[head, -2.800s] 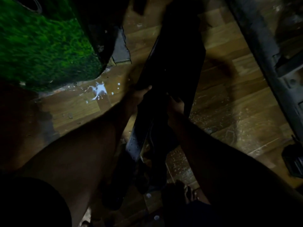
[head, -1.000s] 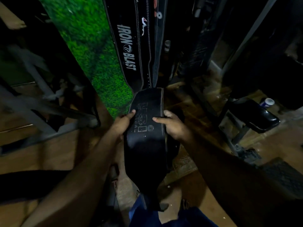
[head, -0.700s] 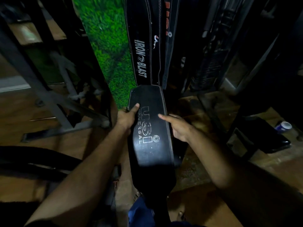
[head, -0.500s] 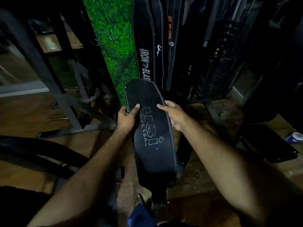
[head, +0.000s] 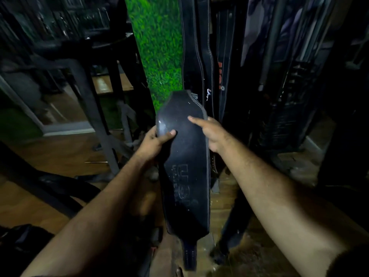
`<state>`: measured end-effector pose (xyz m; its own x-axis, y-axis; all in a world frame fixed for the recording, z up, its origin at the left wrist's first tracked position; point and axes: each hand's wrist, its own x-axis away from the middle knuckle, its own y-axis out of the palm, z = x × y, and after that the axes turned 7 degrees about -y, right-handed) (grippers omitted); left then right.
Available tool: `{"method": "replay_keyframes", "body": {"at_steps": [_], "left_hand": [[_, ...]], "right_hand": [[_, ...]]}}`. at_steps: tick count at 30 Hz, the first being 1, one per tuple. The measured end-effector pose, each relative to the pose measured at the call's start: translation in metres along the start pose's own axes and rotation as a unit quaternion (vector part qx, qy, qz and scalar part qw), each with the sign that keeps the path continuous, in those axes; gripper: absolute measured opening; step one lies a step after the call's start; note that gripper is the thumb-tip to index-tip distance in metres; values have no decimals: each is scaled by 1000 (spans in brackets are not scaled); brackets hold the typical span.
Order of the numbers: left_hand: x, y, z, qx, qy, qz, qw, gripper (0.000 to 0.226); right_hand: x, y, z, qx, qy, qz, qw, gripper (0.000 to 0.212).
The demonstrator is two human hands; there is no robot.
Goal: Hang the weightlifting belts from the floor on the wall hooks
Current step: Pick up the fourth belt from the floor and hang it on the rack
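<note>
A wide black leather weightlifting belt (head: 185, 176) with pale lettering is held upright in front of me, its narrow strap end hanging down near my feet. My left hand (head: 154, 142) grips its left edge, thumb on the face. My right hand (head: 211, 132) holds the right edge, index finger stretched across the top. Behind it, several black belts (head: 192, 56) hang down the wall, one with red lettering (head: 220, 74). The hooks are out of view above.
A green artificial-grass panel (head: 157, 56) covers the wall left of the hanging belts. A dark metal gym frame (head: 89, 92) stands at left, machine parts (head: 283, 96) at right. Wooden floor (head: 60, 156) lies below, with dark gear at lower left.
I have risen from the floor with the belt in both hands. The belt has gone up toward the hanging belts, and both hands have slid nearer its upper end.
</note>
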<state>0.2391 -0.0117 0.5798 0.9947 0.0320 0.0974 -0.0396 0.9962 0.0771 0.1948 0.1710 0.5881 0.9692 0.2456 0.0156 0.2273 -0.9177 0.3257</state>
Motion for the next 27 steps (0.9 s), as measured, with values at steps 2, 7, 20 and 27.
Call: {"method": "replay_keyframes", "body": {"at_steps": [2, 7, 20, 27], "left_hand": [[2, 2, 4, -10, 7, -24, 1000, 35], [-6, 9, 7, 28, 42, 46, 998, 15], [-44, -14, -18, 52, -116, -30, 991, 55], [-118, -31, 30, -13, -166, -22, 986, 55]], "right_hand": [[-5, 1, -6, -6, -40, -9, 999, 30], [-29, -5, 10, 34, -9, -12, 999, 97], [-67, 16, 5, 84, 86, -17, 993, 80], [-84, 14, 29, 155, 85, -132, 975, 50]]}}
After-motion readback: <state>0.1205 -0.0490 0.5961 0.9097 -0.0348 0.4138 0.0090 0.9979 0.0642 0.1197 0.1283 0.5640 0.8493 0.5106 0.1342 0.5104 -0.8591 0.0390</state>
